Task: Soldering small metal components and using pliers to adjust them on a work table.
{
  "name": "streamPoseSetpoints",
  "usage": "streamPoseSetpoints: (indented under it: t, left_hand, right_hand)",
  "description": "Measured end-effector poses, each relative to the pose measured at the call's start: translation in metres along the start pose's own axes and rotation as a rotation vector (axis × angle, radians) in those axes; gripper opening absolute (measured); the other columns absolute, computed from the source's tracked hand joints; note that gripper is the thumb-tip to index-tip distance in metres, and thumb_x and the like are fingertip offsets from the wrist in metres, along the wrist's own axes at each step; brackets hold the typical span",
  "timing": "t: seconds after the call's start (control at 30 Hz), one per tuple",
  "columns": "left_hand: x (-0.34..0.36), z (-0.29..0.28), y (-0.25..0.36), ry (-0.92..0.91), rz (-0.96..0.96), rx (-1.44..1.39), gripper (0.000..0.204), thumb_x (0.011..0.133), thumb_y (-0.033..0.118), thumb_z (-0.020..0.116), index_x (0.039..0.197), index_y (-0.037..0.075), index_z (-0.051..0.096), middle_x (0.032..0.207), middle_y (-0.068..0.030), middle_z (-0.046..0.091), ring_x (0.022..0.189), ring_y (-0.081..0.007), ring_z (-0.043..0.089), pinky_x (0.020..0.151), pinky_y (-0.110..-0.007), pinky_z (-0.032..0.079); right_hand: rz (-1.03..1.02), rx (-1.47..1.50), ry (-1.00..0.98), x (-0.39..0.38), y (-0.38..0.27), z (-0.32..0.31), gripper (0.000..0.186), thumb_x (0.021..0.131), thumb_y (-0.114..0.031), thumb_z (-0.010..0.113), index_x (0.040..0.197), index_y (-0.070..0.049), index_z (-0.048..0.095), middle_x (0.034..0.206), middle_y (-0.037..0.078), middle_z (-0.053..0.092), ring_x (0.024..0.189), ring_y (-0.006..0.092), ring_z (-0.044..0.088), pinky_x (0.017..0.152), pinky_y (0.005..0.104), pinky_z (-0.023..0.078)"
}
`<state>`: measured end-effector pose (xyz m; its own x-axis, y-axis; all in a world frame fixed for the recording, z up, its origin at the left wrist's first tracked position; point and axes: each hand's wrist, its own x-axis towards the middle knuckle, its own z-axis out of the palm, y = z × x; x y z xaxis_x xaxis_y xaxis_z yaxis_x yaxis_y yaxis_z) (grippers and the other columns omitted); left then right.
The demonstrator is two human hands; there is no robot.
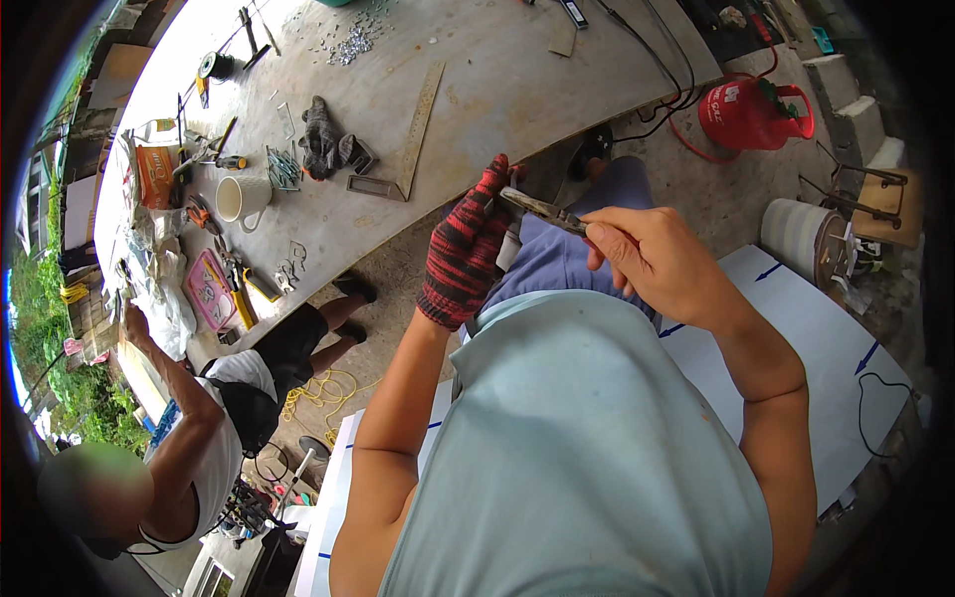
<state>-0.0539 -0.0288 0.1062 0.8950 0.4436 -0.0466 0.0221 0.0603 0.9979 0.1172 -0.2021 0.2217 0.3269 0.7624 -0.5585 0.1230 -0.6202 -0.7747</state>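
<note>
My left hand (pixel 468 244), in a red-and-black striped knit glove, is raised in front of my lap with its fingers closed. What it grips is mostly hidden behind the glove. My bare right hand (pixel 642 254) is closed round a pair of metal pliers (pixel 545 209), whose tip reaches to the gloved fingers. Close beyond the left hand, on the table (pixel 497 104), lie a long metal ruler (pixel 422 124), a square's stock (pixel 377 187) and a dark grey glove (pixel 320 137).
A white mug (pixel 242 199), pliers with yellow handles (pixel 240 295) and a pink tray (pixel 208 289) sit on the table's left side. Another person (pixel 214 418) works there. A red gas cylinder (pixel 751 114) stands at right. White sheet (pixel 786 338) with blue marks lies behind me.
</note>
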Motion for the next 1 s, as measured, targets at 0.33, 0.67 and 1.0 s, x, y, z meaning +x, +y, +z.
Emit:
streamPoseSetpoints:
  t: [0.33,0.67,1.0]
  left_hand:
    - [0.045,-0.023,-0.086,0.042,-0.416,-0.851,0.061,0.103,0.015,0.062,0.158,0.008,0.038,0.134,-0.0191,0.064,0.108,-0.03,0.069,0.098,-0.043,0.055]
    - [0.115,-0.03,-0.135,0.169,-0.554,-0.182,0.048,0.099,0.004,0.066,0.146,0.006,0.056,0.114,-0.0149,0.072,0.096,-0.0229,0.073,0.085,-0.036,0.062]
    - [0.123,-0.027,-0.111,0.429,-0.263,0.771,0.035,0.088,0.021,0.08,0.119,0.007,0.07,0.117,-0.0176,0.07,0.092,-0.0285,0.073,0.087,-0.041,0.056]
  right_hand:
    - [-0.229,-0.115,0.191,0.027,0.04,-0.005,0.036,0.104,-0.026,0.062,0.124,0.004,0.065,0.099,0.019,0.072,0.084,0.0318,0.069,0.077,0.0393,0.055]
    - [-0.317,-0.625,0.519,0.098,0.098,0.011,0.042,0.097,-0.027,0.069,0.132,-0.004,0.063,0.112,0.014,0.061,0.104,0.0336,0.059,0.095,0.045,0.048]
    - [-0.296,-0.744,0.548,0.13,0.113,0.006,0.042,0.096,-0.028,0.07,0.132,-0.006,0.066,0.109,0.013,0.06,0.102,0.0313,0.057,0.091,0.0437,0.047]
